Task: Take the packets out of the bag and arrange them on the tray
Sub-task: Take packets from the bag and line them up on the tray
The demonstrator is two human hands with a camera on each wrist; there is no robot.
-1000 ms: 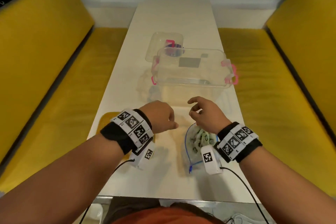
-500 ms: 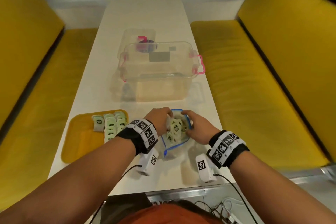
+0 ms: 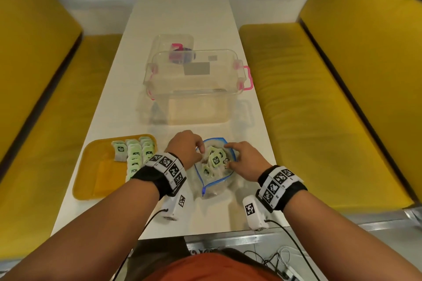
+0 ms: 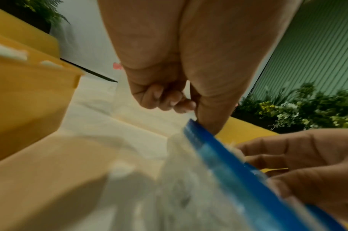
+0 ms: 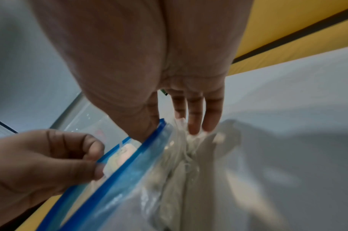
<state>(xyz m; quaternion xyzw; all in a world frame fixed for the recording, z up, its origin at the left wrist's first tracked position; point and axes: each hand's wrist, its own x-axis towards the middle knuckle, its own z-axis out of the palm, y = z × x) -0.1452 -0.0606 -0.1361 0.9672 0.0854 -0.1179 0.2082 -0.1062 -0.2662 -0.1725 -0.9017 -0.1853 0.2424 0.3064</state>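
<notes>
Bag (image 3: 214,175): clear plastic with a blue zip rim, lying on the white table (image 3: 182,18) near the front edge, mouth held open between both hands.
Packets in bag (image 3: 215,159): small green and white ones, piled inside the open mouth, between the two hands.
Left hand (image 3: 186,149): at the left side of the bag mouth, fingers (image 4: 169,100) curled, thumb and first finger pinching the blue rim (image 4: 218,150).
Right hand (image 3: 244,158): at the right side of the bag mouth, thumb pressed on the blue rim (image 5: 129,156), fingers (image 5: 194,112) straight and close together, tips pushing on the crinkly plastic on the outside of the bag.
Packets and fingers: top packets just beside both sets of fingertips; cannot tell if any fingertip touches a packet.
Tray (image 3: 100,180): yellow, on the table just left of the bag, partly under the left wrist.
Packets on tray (image 3: 134,155): lined up in rows at the far right part of the tray, one more (image 3: 120,150) lying just left of the rows.
Big clear box (image 3: 194,89): pink handles, on the table behind the bag.
Small clear box (image 3: 172,45): just behind the big one, something pink and purple inside.
Yellow seats (image 3: 308,98): on both sides of the table.
</notes>
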